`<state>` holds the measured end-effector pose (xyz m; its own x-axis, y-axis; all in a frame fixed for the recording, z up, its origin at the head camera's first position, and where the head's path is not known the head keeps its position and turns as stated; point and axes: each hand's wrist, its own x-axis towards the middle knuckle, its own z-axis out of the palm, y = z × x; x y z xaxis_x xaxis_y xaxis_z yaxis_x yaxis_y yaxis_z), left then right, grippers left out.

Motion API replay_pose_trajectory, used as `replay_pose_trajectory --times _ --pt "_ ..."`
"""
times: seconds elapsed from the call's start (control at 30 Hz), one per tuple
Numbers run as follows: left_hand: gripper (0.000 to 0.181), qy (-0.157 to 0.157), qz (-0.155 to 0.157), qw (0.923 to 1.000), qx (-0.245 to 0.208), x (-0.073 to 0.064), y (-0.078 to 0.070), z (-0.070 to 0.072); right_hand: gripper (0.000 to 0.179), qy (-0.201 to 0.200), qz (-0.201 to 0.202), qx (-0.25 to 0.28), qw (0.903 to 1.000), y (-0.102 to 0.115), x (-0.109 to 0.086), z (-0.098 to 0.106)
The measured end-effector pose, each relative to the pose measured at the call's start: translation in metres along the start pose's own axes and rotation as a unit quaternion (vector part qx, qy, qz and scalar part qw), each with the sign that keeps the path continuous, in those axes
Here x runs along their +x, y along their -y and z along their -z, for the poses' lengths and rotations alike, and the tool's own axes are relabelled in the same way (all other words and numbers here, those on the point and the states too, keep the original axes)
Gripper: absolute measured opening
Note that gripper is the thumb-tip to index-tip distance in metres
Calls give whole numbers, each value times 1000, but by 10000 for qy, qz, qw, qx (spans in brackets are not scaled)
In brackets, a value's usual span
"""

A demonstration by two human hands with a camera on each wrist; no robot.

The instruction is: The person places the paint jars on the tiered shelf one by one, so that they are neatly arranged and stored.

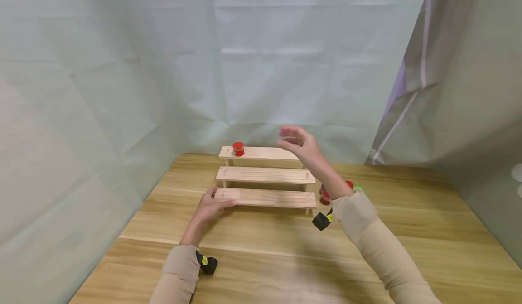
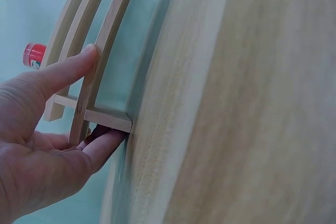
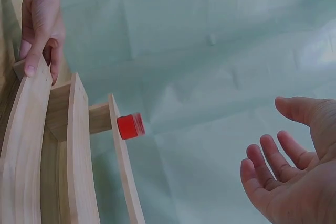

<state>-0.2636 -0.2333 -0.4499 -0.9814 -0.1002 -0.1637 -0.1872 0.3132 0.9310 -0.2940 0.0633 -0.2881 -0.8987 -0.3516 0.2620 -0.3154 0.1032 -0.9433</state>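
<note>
A wooden three-step rack (image 1: 265,175) stands on the table, its lowest board nearest me. My left hand (image 1: 209,208) grips the left end of that board. In the left wrist view its thumb lies on the board (image 2: 102,51) and its fingers curl beneath, beside the short leg. One small red-lidded jar (image 1: 238,150) stands near the left end of the top board. My right hand (image 1: 305,149) hovers over the right part of the rack, fingers gently bent and apart. Nothing is in it in the right wrist view, where the jar (image 3: 127,126) appears well away from the fingers.
Right of the rack, several small jars with red and green lids (image 1: 325,198) stand on the wooden table (image 1: 253,258), partly hidden behind my right forearm. Pale sheeting (image 1: 265,68) hangs behind the table and along its sides. A small black camera (image 1: 209,265) sits at my left wrist.
</note>
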Motion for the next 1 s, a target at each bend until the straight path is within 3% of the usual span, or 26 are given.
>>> replay_pose_trajectory --times 0.3,0.57,1.0 --pt "95 -29 -74 10000 -22 2 2 0 44 -156 -86 -203 9996 -11 -13 15" --pt "95 -22 -59 9999 -84 -3 -2 2 46 -441 -507 -281 9973 -30 -27 31" --pt "95 13 -22 10000 -53 1 -4 1 49 -806 -911 -541 9911 -55 -46 58"
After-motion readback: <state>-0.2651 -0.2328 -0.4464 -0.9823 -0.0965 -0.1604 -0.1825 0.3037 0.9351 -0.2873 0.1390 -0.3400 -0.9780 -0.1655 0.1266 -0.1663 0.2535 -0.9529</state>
